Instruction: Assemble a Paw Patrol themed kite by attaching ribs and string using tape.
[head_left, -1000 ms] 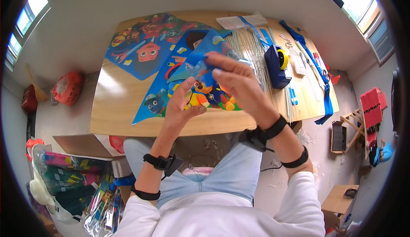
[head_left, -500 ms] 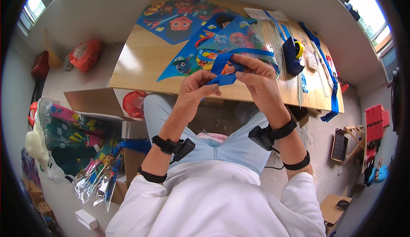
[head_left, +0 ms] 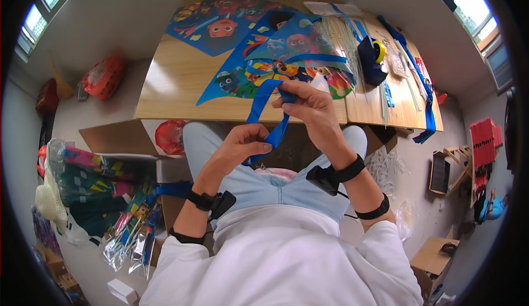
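Observation:
A flat blue ribbon [head_left: 260, 101] hangs in a loop between my hands, in front of the table's near edge. My left hand [head_left: 238, 147] is closed on its lower part, above my lap. Higher up, at the table edge, my right hand [head_left: 314, 110] pinches the ribbon between thumb and fingers. Just beyond lies a blue printed kite sheet [head_left: 225, 83] with cartoon animals, its pointed corner toward the left. A blue strip crosses its upper layer. Farther back lies another printed sheet [head_left: 193, 37].
Right of the sheets are thin pale sticks [head_left: 343, 41], a dark blue tape dispenser [head_left: 370, 66] with yellow tape, and a bunch of blue ribbons [head_left: 428, 113] hanging over the table edge. Wrapped colourful goods [head_left: 91, 179] lie at the left, by an open cardboard box [head_left: 118, 139].
Both hands have come nearer to my body and left, my left hand dropping lower. The ribbon, bunched between them before, now hangs as a longer open loop.

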`<state>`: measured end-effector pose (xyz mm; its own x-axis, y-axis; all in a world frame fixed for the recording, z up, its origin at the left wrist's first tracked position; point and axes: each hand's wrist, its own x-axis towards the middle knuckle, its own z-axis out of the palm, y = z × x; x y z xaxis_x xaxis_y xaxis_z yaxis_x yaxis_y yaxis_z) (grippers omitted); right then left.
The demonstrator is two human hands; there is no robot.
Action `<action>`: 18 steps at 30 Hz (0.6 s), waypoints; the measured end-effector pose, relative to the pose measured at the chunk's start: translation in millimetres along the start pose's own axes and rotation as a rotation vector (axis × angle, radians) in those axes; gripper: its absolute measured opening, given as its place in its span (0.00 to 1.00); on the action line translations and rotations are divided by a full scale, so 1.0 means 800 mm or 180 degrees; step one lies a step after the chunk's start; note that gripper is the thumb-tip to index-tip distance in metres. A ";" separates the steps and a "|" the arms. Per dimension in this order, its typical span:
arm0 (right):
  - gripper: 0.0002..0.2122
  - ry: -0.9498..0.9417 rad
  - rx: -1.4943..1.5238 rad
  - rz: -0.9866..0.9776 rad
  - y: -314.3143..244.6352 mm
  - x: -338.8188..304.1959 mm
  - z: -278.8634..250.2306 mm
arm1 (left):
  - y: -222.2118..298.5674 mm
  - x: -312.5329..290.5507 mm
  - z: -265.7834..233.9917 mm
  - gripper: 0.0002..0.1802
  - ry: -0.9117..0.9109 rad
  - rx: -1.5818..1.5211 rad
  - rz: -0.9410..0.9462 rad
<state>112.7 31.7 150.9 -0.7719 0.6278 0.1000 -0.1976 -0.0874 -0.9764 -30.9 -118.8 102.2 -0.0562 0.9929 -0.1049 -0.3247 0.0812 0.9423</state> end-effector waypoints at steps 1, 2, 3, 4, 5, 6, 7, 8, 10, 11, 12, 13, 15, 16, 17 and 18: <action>0.19 0.0030 0.0021 0.0034 0.003 0.003 -0.001 | -0.005 0.001 -0.003 0.09 0.0046 0.0072 -0.0167; 0.18 0.0062 -0.0063 0.0114 0.006 0.009 -0.005 | -0.010 0.003 -0.003 0.08 0.0098 0.0148 -0.0339; 0.18 0.0095 -0.0199 0.0215 0.007 0.015 -0.012 | -0.013 0.005 -0.001 0.08 0.0117 0.0110 -0.0355; 0.18 0.0124 -0.0327 0.0322 0.010 0.022 -0.020 | -0.017 0.007 -0.002 0.07 0.0145 0.0072 -0.0375; 0.18 0.0191 -0.0343 0.0294 0.018 0.027 -0.029 | -0.022 0.008 -0.004 0.07 0.0073 0.0088 -0.0375; 0.18 0.0275 -0.0308 0.0347 0.028 0.033 -0.040 | -0.028 0.009 -0.008 0.07 0.0151 0.0196 -0.0473; 0.18 0.0326 -0.0259 0.0404 0.036 0.043 -0.050 | -0.033 0.008 -0.013 0.07 0.0265 0.0306 -0.0567; 0.18 0.0353 -0.0260 0.0393 0.038 0.053 -0.061 | -0.037 0.008 -0.017 0.07 0.0238 0.0317 -0.0569; 0.18 0.0274 -0.1723 0.0253 0.044 0.077 -0.087 | -0.046 0.008 -0.025 0.06 0.0447 0.0353 -0.0851; 0.19 0.0254 -0.2137 0.0219 0.052 0.097 -0.107 | -0.050 0.011 -0.029 0.06 0.0411 0.0355 -0.0864; 0.19 0.0286 -0.2141 0.0240 0.056 0.116 -0.131 | -0.052 0.014 -0.033 0.06 0.0501 0.0244 -0.1007; 0.20 0.0271 -0.2702 0.0208 0.054 0.141 -0.148 | -0.055 0.014 -0.039 0.06 0.0647 0.0136 -0.1154; 0.22 0.0372 -0.3173 0.0389 0.019 0.191 -0.182 | -0.056 0.015 -0.044 0.05 0.0779 0.0047 -0.1187; 0.23 0.0424 -0.3091 0.0674 0.000 0.224 -0.199 | -0.061 0.017 -0.049 0.04 0.0923 -0.0117 -0.1239; 0.24 0.0696 -0.3089 0.0360 -0.007 0.257 -0.223 | -0.064 0.021 -0.053 0.04 0.0930 -0.0122 -0.1255; 0.24 0.0983 -0.3087 0.0060 -0.015 0.292 -0.255 | -0.064 0.024 -0.056 0.04 0.1032 -0.0175 -0.1349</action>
<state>57.5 337.1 146.9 -0.5529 0.8171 0.1631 0.4941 0.4792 -0.7254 -57.3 -107.5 37.8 -0.1954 0.7955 -0.5735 -0.4309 0.4557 0.7789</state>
